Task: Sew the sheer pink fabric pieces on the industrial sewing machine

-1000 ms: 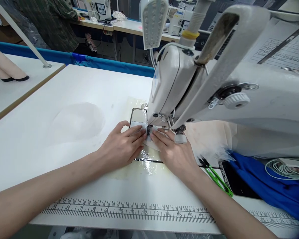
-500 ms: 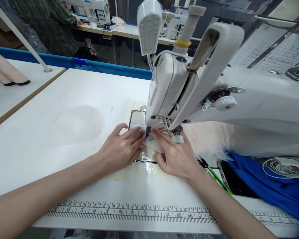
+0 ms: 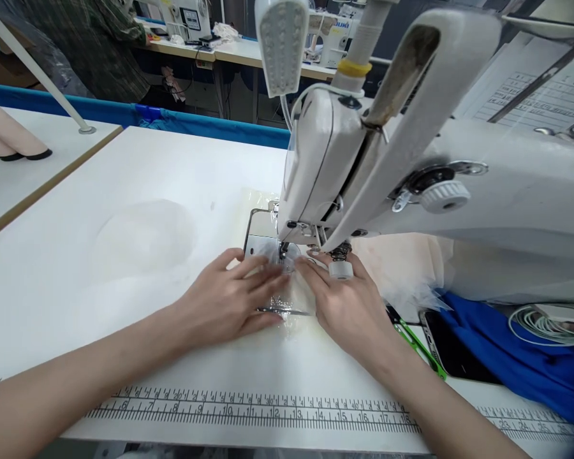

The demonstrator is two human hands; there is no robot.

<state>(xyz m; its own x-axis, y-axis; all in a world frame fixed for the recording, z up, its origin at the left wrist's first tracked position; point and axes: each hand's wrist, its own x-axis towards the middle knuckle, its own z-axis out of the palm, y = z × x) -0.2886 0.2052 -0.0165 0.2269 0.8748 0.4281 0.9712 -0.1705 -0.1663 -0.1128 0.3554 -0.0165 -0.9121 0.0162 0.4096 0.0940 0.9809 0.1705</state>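
Observation:
A white sewing machine (image 3: 310,166) stands over the table, its presser foot (image 3: 283,251) low at the metal plate (image 3: 263,224). A thin sheer piece of fabric (image 3: 294,262) lies at the foot, its edges hard to make out. To the left of the foot, my left hand (image 3: 242,293) is spread, fingers apart and a little blurred, its fingertips over the plate. My right hand (image 3: 347,299) lies flat to the right of the foot, fingertips on the sheer fabric; part of it is hidden behind the machine's knob (image 3: 340,269).
Peach sheer fabric (image 3: 402,264) lies under the machine arm. At right are green-handled snips (image 3: 421,349), a phone (image 3: 454,347), blue cloth (image 3: 530,363) and a coiled cable (image 3: 545,325). A printed ruler (image 3: 249,408) runs along the front edge. A person (image 3: 90,44) is at the back left.
My left hand has drawn back toward me from the foot and its fingers have spread. My right hand has shifted slightly right, away from the foot. The view has moved slightly.

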